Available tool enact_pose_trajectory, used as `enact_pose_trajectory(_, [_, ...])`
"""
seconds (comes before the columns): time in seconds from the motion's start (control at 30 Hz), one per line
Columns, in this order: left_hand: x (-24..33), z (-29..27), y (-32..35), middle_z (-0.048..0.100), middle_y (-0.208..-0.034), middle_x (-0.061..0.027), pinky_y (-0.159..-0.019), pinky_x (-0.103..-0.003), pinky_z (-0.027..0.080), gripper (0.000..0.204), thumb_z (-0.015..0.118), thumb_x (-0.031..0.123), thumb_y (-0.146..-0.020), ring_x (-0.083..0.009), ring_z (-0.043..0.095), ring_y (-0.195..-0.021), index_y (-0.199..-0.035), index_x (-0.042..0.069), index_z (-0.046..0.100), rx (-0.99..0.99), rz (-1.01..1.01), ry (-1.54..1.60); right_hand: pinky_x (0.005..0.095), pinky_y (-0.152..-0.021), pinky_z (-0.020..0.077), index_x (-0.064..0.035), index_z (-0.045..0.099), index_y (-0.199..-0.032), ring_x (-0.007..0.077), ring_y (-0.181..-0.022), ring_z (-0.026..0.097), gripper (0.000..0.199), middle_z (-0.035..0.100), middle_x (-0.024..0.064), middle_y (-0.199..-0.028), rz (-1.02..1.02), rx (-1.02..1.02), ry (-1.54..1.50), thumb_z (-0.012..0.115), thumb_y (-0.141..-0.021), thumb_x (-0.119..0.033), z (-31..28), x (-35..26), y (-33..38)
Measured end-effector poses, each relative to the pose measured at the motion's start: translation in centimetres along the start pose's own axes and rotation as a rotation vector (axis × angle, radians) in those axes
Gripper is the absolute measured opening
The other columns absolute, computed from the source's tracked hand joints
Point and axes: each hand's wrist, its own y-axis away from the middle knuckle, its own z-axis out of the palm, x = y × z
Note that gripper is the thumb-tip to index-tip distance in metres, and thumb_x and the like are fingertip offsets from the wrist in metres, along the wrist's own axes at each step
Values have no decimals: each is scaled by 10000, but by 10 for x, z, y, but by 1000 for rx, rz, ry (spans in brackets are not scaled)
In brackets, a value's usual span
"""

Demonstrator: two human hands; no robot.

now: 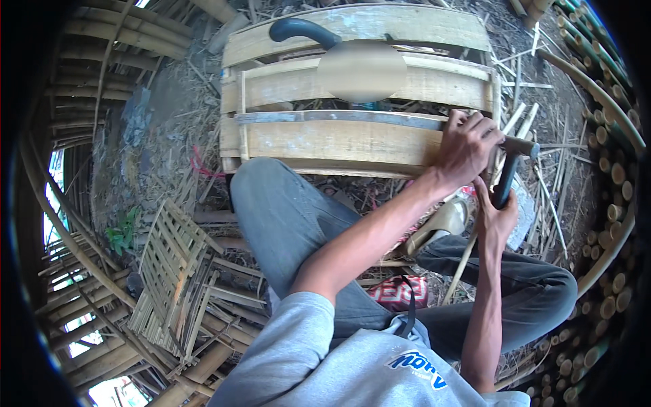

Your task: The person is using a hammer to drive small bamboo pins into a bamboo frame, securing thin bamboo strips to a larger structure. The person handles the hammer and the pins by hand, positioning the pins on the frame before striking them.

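Note:
A pale wooden slatted crate [325, 141] lies in front of my legs. My left hand [468, 146] is at its near right corner, fingers bent and pressed together; what they pinch, if anything, is hidden. A long grey strip [332, 118] runs along the top of a slat, its right end by those fingers. My right hand [497, 216] grips the dark handle of a hammer [521, 145], just right of the left hand. The hammer's head is up beside the crate's corner. A dark, curved, handle-like piece [302, 30] lies over the far slats, partly covered by a blurred patch.
Stacked bamboo poles [614, 176] line the right side. A woven bamboo panel [169, 264] leans at the left, near more bamboo framing [196, 366]. Split bamboo scraps [549, 169] litter the ground. A red and white packet [400, 293] lies between my legs.

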Motion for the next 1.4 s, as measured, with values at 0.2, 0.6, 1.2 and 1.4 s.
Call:
enact_pose_trajectory(0.2, [4, -8, -7, 757, -978, -20, -846, -381, 411, 88, 705, 74, -912, -149, 667, -919, -958, 132, 753, -31, -3, 2, 291, -592, 434, -2, 648, -964, 102, -659, 502, 424, 589, 9, -742, 46, -26, -53, 872, -858, -347, -2, 8, -4])
enact_pose_trajectory(0.6, [4, -11, -8, 754, -984, 31, -806, -356, 366, 83, 756, 133, -887, -150, 671, -879, -966, 154, 753, -22, -36, -33, 359, -628, 507, 42, 656, -997, 173, -644, 605, 450, 645, 91, -730, 100, -27, -33, 856, -854, -335, -1, 4, -3])
enact_pose_trajectory(1.2, [10, -22, -13, 746, -947, 5, -800, -367, 394, 60, 757, 168, -891, -180, 671, -886, -921, 118, 744, -50, -58, -37, 387, -542, 421, 13, 640, -1097, 196, -572, 547, 382, 569, 115, -644, -109, 20, -125, 518, -1100, -349, -21, -22, 18])
enact_pose_trajectory(1.4, [4, -16, -9, 741, -932, 31, -809, -365, 387, 44, 761, 163, -883, -168, 653, -876, -925, 148, 759, -28, -43, -16, 319, -497, 365, -17, 592, -896, 99, -551, 464, 422, 531, 26, -626, -194, 106, -337, 491, -1112, -364, -24, -25, 19])
